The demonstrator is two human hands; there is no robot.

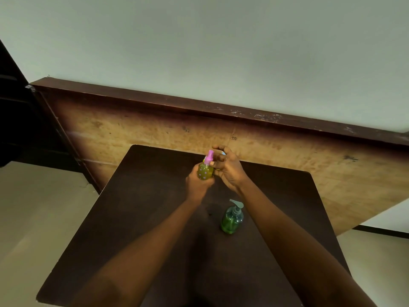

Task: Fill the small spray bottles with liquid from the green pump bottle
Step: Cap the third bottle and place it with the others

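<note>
One spray bottle (205,171) appears filled, gripped in left hand (197,185); right hand (228,169) fingers pinch its pink sprayer (208,157), seemingly capping. Green pump bottle (232,219) stands nearer on desk (132,218). Other bottles unseen.

A plain indoor room: dark table (137,218), worn wooden board (155,129) against a bare wall (221,41), tiled floor (33,207).
</note>
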